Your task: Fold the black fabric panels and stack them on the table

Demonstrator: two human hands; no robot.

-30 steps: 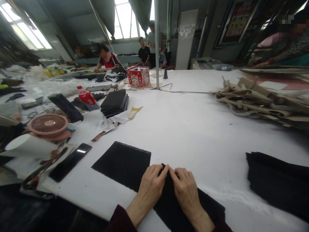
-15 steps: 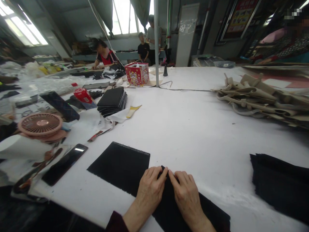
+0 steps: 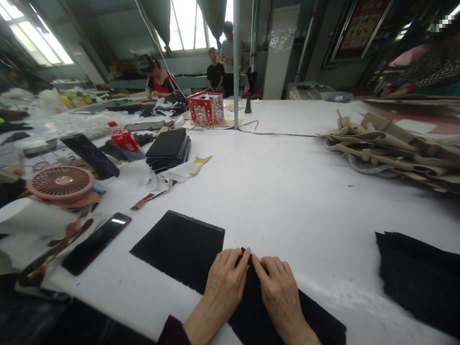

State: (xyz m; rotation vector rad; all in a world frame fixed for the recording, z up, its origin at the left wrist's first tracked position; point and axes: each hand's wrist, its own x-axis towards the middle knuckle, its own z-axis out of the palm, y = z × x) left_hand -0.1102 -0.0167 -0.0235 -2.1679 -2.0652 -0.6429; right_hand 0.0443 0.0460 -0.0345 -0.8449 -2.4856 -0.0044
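Note:
A flat black fabric piece point(image 3: 179, 247) lies on the white table point(image 3: 287, 191) in front of me. A second black fabric piece point(image 3: 262, 311) overlaps its right edge and runs toward me. My left hand point(image 3: 226, 282) and my right hand point(image 3: 278, 287) rest side by side on that second piece. Their fingertips are pressed together, pinching its far corner between them.
A pile of black fabric point(image 3: 420, 278) lies at the right. Beige bags point(image 3: 391, 148) are heaped at the far right. At the left are a phone point(image 3: 96, 243), a pink fan point(image 3: 60, 183), a stack of black pieces point(image 3: 168, 149), a red can point(image 3: 124, 140) and a red box point(image 3: 205, 110). People stand and sit at the back.
Both hands stay pinched on the fabric corner. Only the camera view has shifted slightly.

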